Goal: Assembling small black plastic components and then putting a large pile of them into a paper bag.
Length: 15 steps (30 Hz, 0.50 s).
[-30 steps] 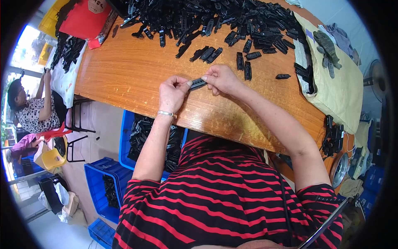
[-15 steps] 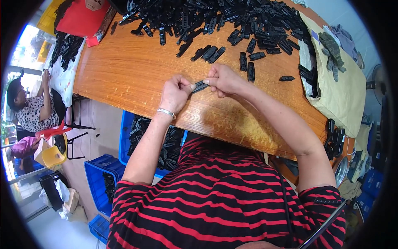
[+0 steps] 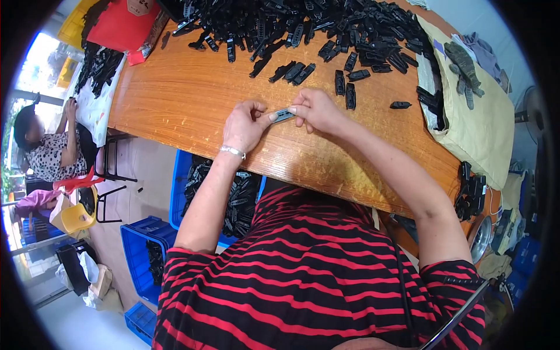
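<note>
Over the near part of the wooden table, both my hands pinch one small, elongated black plastic part (image 3: 283,115) with slots along its face. My left hand (image 3: 245,125) grips its left end between thumb and fingers; a silvery bracelet (image 3: 233,152) circles that wrist. The right end sits between the thumb and fingers of my right hand (image 3: 317,111). Just beyond my hands lie several similar black parts (image 3: 304,73) in a small group. Two more (image 3: 350,95) stand side by side to the right. My fingertips hide both ends of the held part.
A large heap of black parts (image 3: 256,26) covers the far side of the table (image 3: 175,105). A cream sack (image 3: 475,128) with a glove (image 3: 462,67) lies at the right. Blue crates (image 3: 146,230) stand below the near edge. Another person (image 3: 52,140) works at the left.
The held part has tilted, and its slotted face now catches more light. My hands stay pinched on its ends. The view has shifted slightly, and the other person's arms have moved.
</note>
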Each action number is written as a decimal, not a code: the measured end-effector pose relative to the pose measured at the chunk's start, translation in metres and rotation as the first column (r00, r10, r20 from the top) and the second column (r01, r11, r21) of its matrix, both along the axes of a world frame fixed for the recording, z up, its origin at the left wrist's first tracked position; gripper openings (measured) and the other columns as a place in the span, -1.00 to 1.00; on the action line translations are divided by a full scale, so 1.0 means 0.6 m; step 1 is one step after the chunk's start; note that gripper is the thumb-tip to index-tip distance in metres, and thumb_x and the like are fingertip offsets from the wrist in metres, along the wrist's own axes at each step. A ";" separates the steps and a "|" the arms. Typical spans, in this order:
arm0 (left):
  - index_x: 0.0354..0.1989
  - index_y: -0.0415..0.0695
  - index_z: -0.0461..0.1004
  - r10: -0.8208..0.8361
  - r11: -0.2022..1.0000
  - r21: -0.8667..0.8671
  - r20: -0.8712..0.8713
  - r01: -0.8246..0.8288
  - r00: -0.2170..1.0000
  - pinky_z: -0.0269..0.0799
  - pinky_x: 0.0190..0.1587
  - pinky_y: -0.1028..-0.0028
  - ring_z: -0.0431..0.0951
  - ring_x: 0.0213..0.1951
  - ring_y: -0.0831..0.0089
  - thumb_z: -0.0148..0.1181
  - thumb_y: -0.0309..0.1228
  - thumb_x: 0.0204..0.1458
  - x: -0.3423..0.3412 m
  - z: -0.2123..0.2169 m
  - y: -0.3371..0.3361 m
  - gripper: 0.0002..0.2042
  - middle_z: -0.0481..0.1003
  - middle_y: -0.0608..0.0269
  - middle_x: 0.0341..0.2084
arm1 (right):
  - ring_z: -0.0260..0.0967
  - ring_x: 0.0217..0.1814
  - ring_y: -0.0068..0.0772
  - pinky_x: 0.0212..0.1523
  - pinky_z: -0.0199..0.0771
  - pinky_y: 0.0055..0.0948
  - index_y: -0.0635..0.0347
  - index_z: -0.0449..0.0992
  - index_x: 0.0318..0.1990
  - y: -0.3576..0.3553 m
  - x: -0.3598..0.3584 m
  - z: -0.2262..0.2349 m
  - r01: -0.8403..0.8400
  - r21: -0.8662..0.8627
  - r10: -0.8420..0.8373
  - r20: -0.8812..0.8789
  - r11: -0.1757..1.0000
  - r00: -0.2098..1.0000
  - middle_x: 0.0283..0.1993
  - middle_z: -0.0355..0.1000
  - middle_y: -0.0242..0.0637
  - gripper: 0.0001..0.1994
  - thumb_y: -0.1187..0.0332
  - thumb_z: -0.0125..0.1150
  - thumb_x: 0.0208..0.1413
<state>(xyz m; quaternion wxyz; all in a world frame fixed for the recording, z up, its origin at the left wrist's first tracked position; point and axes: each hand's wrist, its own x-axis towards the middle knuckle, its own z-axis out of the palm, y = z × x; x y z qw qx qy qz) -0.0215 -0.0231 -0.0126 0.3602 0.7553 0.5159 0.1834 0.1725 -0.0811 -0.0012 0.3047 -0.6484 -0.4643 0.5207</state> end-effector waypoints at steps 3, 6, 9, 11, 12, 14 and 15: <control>-0.34 -0.23 0.54 -0.076 0.988 -0.116 0.193 0.100 0.978 0.36 -0.41 0.45 0.42 -0.51 0.50 0.33 -0.23 -0.03 -0.016 -0.002 -0.022 -0.71 0.47 0.27 -0.59 | 0.28 -0.71 -0.66 -0.72 0.23 -0.63 0.28 0.39 -0.27 -0.028 -0.013 0.003 -0.018 0.214 0.034 -0.071 0.977 0.997 -0.55 0.44 -0.34 -0.93 0.46 0.09 0.19; -0.43 -0.23 0.49 -0.132 0.936 -0.295 0.207 0.190 0.969 0.22 -0.49 0.56 0.27 -0.53 0.65 0.22 -0.30 0.08 -0.048 0.018 -0.043 -0.77 0.37 0.42 -0.63 | 0.30 -0.69 -0.66 -0.72 0.24 -0.65 0.27 0.40 -0.28 -0.045 -0.019 0.029 -0.111 0.134 0.130 -0.139 0.985 0.982 -0.55 0.45 -0.35 -0.91 0.43 0.08 0.20; -0.46 -0.23 0.47 -0.127 0.934 -0.312 0.171 0.176 0.977 0.19 -0.45 0.58 0.25 -0.51 0.67 0.19 -0.33 0.09 -0.134 0.050 -0.049 -0.79 0.33 0.49 -0.61 | 0.32 -0.68 -0.64 -0.65 0.31 -0.57 0.27 0.43 -0.30 -0.046 0.000 0.023 -0.126 0.215 0.140 -0.049 0.969 0.989 -0.53 0.45 -0.35 -0.84 0.33 0.12 0.20; -0.39 -0.25 0.50 -0.188 0.894 -0.381 0.161 0.236 0.969 0.28 -0.36 0.60 0.33 -0.45 0.65 0.24 -0.39 0.04 -0.209 0.074 -0.045 -0.84 0.41 0.44 -0.54 | 0.41 -0.60 -0.44 -0.54 0.39 -0.40 0.24 0.46 -0.29 -0.030 0.025 0.016 -0.169 0.345 0.047 0.335 0.923 0.941 -0.42 0.47 -0.29 -0.86 0.35 0.18 0.12; -0.36 -0.27 0.52 -0.183 0.868 -0.475 -0.037 0.144 0.982 0.35 -0.31 0.58 0.41 -0.40 0.62 0.26 -0.44 0.01 -0.234 0.087 -0.041 -0.86 0.47 0.38 -0.48 | 0.41 -0.60 -0.44 -0.54 0.39 -0.40 0.24 0.46 -0.29 -0.016 0.045 0.005 -0.169 0.353 0.041 0.341 0.920 0.939 -0.42 0.47 -0.29 -0.86 0.35 0.18 0.12; -0.33 -0.29 0.52 -0.289 0.949 0.066 -0.205 0.308 0.935 0.41 -0.28 0.55 0.47 -0.39 0.58 0.27 -0.45 0.00 -0.260 0.078 -0.041 -0.85 0.51 0.34 -0.46 | 0.46 -0.43 -0.20 -0.45 0.42 -0.29 0.20 0.48 -0.28 0.015 0.066 -0.007 -0.360 0.593 -0.248 0.705 0.721 0.664 -0.32 0.44 -0.22 -0.88 0.41 0.20 0.03; -0.33 -0.29 0.52 -0.286 0.950 0.068 -0.205 0.306 0.936 0.41 -0.28 0.55 0.47 -0.39 0.58 0.27 -0.45 0.00 -0.249 0.076 -0.038 -0.85 0.51 0.34 -0.46 | 0.44 -0.30 -0.04 -0.35 0.45 -0.21 0.18 0.49 -0.27 0.024 0.068 0.002 -0.333 0.516 -0.188 0.719 0.789 0.669 -0.27 0.40 -0.19 -0.85 0.45 0.21 -0.05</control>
